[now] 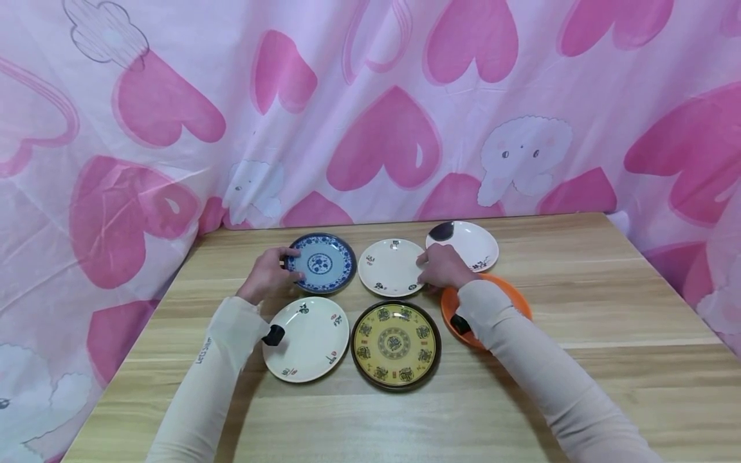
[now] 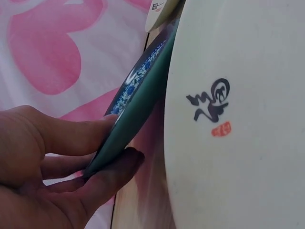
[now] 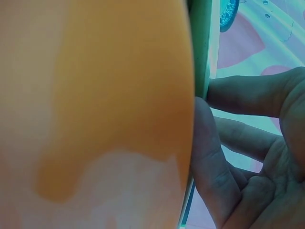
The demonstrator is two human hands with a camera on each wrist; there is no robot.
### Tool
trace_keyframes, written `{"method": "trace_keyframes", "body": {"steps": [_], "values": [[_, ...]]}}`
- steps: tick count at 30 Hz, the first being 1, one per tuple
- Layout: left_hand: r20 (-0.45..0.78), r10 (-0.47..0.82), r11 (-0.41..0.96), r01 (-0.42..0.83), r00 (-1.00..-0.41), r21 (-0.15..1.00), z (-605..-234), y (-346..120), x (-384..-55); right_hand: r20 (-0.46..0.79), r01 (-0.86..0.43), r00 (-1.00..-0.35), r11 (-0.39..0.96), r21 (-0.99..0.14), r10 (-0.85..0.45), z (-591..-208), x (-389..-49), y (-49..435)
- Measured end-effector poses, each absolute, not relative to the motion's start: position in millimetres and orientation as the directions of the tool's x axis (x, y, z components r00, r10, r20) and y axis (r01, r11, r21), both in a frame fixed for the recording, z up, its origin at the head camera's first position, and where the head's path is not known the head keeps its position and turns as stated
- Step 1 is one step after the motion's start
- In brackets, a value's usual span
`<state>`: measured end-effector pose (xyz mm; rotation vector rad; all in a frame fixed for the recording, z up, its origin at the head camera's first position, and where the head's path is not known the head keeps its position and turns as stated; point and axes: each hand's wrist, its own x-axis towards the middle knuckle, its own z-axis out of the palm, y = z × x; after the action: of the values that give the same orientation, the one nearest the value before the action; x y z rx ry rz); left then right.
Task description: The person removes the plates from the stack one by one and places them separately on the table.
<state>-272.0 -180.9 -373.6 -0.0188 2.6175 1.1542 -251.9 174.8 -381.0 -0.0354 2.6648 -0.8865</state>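
My left hand (image 1: 270, 275) grips the left rim of a blue-and-white patterned plate (image 1: 324, 257) in the back row. In the left wrist view the thumb lies on top of this plate (image 2: 138, 114) and fingers are beneath its edge. At the middle of that row, my right hand (image 1: 447, 266) pinches the right rim of a white plate (image 1: 390, 265) with small dark motifs. The right wrist view shows the thumb and fingers at a rim, partly covered by the orange plate (image 3: 128, 86) close to the camera.
A white plate (image 1: 307, 341) with small characters lies below the left wrist. Beside it is a yellow plate (image 1: 393, 344) with a dark brown rim. At the back right stands a white plate with a dark patch (image 1: 469, 244). Behind the wooden table (image 1: 608, 308) hangs a pink heart-print cloth (image 1: 382, 141).
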Motion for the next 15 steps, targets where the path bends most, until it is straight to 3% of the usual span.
{"method": "trace_keyframes", "body": {"steps": [15], "values": [[-0.148, 0.125, 0.823, 0.019, -0.981, 0.568, -375.6, -175.9, -275.6, -0.286, 0.062, -0.949, 0.81, -0.583, -0.133, -378.1, -250.2, 174.8]]}}
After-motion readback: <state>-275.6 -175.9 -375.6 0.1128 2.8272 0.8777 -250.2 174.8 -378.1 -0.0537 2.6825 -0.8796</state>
